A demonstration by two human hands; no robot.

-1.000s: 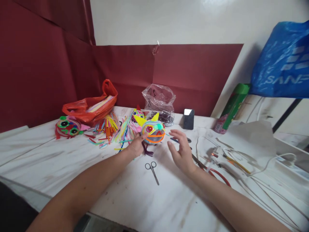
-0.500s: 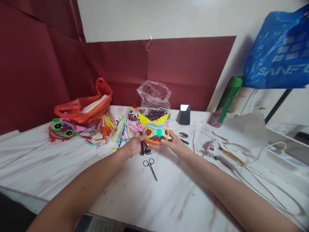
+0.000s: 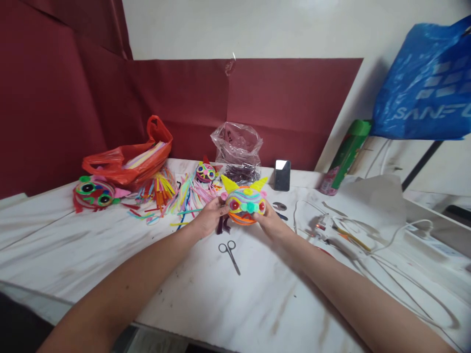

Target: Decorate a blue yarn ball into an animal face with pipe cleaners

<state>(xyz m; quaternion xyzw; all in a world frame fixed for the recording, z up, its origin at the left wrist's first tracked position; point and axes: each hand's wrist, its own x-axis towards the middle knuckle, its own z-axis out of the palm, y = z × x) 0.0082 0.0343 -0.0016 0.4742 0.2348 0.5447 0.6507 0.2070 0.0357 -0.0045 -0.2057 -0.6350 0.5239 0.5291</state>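
Between my two hands is a colourful pipe-cleaner animal head [image 3: 244, 202] with yellow pointed ears, red eyes, a turquoise nose and an orange-rimmed mouth. My left hand [image 3: 211, 215] grips its left side, thumb toward the front. On the other side my right hand [image 3: 270, 220] is closed around the edge, its thumb near the mouth. Dark purple strands [image 3: 222, 225] hang or lie just under it by my left hand; whether they are attached, I cannot tell. Silver scissors [image 3: 230, 256] lie on the table in front of the head.
Left are a red plastic bag [image 3: 128, 162], a second pipe-cleaner head [image 3: 96, 192] and loose pipe cleaners [image 3: 191, 196]. Behind stand a small head [image 3: 206, 171], a clear bag [image 3: 237, 147] and a phone [image 3: 282, 175]. Right are a green spray can [image 3: 346, 157] and white cables [image 3: 397, 279].
Both hands have shifted slightly to the right with the animal head, which now tips a little, its face turned somewhat differently. The scissors have stayed in place.
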